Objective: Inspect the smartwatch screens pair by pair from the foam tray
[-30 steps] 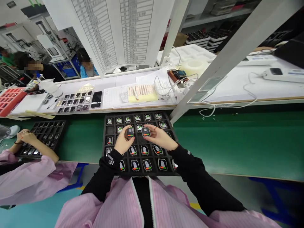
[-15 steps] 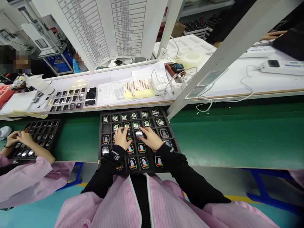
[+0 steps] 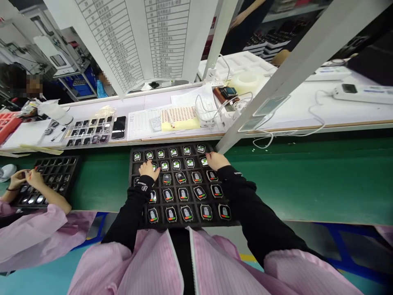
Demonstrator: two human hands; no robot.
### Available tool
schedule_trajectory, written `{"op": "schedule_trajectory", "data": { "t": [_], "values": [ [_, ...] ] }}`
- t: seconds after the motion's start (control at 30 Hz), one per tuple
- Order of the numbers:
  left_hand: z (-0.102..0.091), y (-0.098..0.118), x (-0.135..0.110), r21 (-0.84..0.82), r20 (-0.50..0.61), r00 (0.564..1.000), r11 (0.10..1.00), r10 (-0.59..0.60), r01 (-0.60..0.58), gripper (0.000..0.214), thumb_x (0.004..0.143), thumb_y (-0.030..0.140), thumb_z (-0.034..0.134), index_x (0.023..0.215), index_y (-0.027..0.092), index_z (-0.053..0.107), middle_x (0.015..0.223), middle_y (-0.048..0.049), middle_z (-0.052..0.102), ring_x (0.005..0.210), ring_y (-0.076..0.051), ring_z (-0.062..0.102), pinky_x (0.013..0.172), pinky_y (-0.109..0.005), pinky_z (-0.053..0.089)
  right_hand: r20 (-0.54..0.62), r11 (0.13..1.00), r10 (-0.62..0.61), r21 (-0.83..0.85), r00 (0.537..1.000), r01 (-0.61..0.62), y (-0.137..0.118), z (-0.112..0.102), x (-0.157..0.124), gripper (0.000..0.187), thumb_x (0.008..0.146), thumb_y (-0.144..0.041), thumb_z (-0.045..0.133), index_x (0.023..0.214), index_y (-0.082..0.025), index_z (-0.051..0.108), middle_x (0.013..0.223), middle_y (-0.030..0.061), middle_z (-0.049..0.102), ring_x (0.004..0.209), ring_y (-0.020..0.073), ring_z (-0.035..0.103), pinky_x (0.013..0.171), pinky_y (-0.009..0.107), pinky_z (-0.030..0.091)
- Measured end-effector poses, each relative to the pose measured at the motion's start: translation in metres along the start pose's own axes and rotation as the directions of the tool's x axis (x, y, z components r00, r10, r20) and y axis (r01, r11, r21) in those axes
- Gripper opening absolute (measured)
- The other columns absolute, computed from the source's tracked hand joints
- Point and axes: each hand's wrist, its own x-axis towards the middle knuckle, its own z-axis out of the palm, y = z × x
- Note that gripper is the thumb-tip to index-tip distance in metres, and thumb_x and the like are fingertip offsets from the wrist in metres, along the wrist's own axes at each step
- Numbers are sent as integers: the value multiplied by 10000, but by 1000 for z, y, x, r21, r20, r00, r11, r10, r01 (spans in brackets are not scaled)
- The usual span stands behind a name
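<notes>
Yellow pad [image 3: 180, 119], phone [image 3: 118, 127], tape roll [image 3: 247, 80], cables [image 3: 307, 119] on white shelf [image 3: 337, 112].

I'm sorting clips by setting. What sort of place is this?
Most likely an electronics assembly or inspection line. A black compartment tray of small lit-screen devices sits on a green belt, a co-worker's hands work a second tray, and a printed chart hangs overhead.

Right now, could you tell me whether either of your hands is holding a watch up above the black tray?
No, the left hand and right hand both rest low on the black tray among the watches, lifting nothing.
</notes>
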Motion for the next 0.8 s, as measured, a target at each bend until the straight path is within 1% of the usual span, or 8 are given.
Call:
{"op": "schedule_trajectory", "data": {
  "t": [0.13,0.33,0.47,0.57,0.63,0.67,0.73,0.8],
  "values": [
    [-4,-13,8,-136,57,997,989,60,-51,658,772,285,725,1366,131,488,1307,-206,525,1175,-308,563,1046,-440,413,25,999,12,40,1000,-13,-3,2,6,394,1000,-261,373,1121,-8,649,1132,282,651,1107,337,627,957,377,437],
    [-5,-34,18,-389,107,977,912,184,-129,542,703,36,697,1221,150,585,841,-16,649,704,-132,618,800,-283,531,58,968,-1,251,998,-14,2,0,10,283,953,-234,438,875,-117,683,960,190,707,1014,305,659,896,359,472],
    [-7,-32,12,-515,39,986,848,164,-121,508,718,58,697,1204,124,562,832,-26,647,660,-115,605,746,-281,538,42,876,-11,483,999,-11,4,-3,2,257,946,-258,441,865,-131,650,770,140,682,773,251,689,692,312,525],
    [-14,-20,-12,-679,30,979,723,203,-129,543,765,166,701,1268,133,498,940,-74,672,709,-124,639,752,-294,554,47,752,-37,659,998,-3,-4,-5,-21,386,1000,-407,337,1023,-126,601,786,128,667,630,217,670,497,279,499],
    [-20,-7,-35,-824,25,961,550,276,-137,584,743,230,740,1264,153,487,1034,-99,664,752,-127,650,758,-290,554,64,631,-95,776,993,11,-17,-9,-46,469,996,-528,313,1086,-147,571,843,123,670,627,208,660,449,271,480],
    [-24,1,-47,-864,8,953,482,301,-145,603,721,255,763,1250,164,490,1078,-106,651,757,-121,646,745,-276,548,74,545,-145,838,987,17,-25,-12,-61,493,981,-581,331,1100,-164,566,866,114,675,628,198,649,438,264,470],
    [-32,17,-70,-896,-18,945,414,328,-161,616,700,295,786,1230,181,493,1118,-104,623,743,-107,631,700,-246,534,107,223,-317,974,942,-36,-43,-19,-89,505,916,-633,481,1120,-180,567,924,111,680,639,179,621,427,243,444],
    [-41,31,-89,-915,-37,939,366,343,-170,609,701,326,793,1217,196,497,1127,-96,601,742,-103,625,665,-230,525,104,63,-427,994,898,-86,-59,-27,-112,517,826,-573,674,1162,-198,558,968,87,678,656,153,605,446,220,448]
  ]
}}
